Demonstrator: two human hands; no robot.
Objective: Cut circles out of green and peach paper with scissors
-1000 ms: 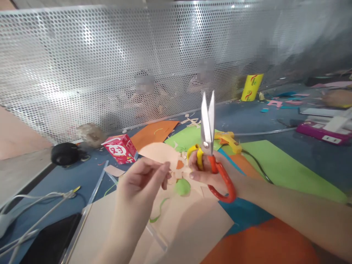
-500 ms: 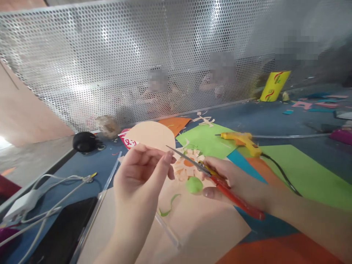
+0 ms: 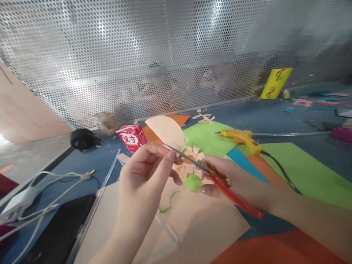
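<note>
My left hand point(image 3: 150, 174) pinches a peach paper piece point(image 3: 166, 131) with a rounded edge, held up above the table. In my right hand point(image 3: 228, 176) is a pair of scissors point(image 3: 236, 200) with red handles. The blades point up and left, and their tips meet the lower edge of the paper by my left fingertips. Whether the blades are parted is hard to make out. Beneath the scissors lies a peach paper flower point(image 3: 189, 169) with an orange centre, partly hidden. A green paper circle point(image 3: 193, 182) sits just in front of it.
A yellow glue gun point(image 3: 242, 139) lies on green paper to the right. At left are a phone point(image 3: 62, 231), white cables point(image 3: 49, 209) and a black round object point(image 3: 81, 139). A red box point(image 3: 132, 137) stands behind my left hand, before a perforated metal panel point(image 3: 110, 66).
The peach paper has turned in my left hand and shifted right, uncovering more of the red box. The scissors have stayed nearly in place.
</note>
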